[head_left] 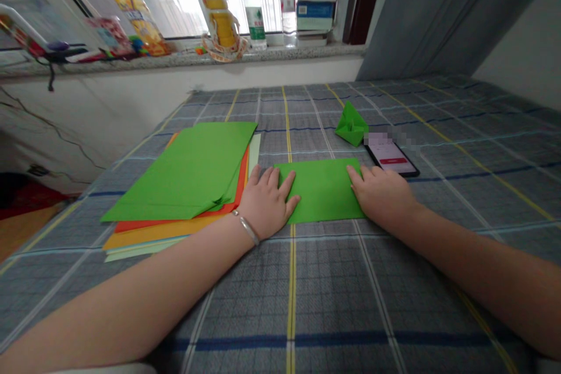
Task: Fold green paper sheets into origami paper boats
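Observation:
A green sheet of paper lies flat on the plaid cloth, its long side running left to right. My left hand, with a silver bangle at the wrist, rests with fingers spread on the sheet's left end. On the right end lies my right hand, its fingers stretched out over the paper's edge. Left of my left hand is a stack of coloured paper, green on top with red, orange and pale sheets beneath. A folded green paper shape stands beyond the sheet.
A phone with a lit screen lies just past my right hand. The plaid cloth covers the whole surface. Along the windowsill stand bottles, including a green-capped one, and stacked boxes. A grey curtain hangs at right.

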`<state>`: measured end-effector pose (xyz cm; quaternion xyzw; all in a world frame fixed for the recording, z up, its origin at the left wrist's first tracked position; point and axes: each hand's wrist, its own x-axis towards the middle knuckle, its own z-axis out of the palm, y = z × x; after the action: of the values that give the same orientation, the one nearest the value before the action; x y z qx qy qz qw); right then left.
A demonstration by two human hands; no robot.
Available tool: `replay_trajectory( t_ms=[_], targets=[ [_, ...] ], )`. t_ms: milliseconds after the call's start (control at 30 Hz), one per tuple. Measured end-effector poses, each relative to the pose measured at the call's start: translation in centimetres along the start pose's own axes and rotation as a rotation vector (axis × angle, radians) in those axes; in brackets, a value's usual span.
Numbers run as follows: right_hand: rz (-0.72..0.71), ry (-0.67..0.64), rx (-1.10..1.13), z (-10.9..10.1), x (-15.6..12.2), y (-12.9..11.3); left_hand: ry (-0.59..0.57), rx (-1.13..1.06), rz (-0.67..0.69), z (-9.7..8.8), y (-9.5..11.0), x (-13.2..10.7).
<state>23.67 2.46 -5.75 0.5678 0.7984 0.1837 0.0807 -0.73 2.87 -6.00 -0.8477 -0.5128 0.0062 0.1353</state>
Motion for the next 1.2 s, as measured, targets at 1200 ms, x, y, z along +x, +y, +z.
replay_trajectory(
  t_ms=[1200],
  targets=[
    [0.078,0.359,0.455,1.0,2.0,2.4,0.318,-1.255,-0.344,2.1,-3.7,4.6]
  ],
)
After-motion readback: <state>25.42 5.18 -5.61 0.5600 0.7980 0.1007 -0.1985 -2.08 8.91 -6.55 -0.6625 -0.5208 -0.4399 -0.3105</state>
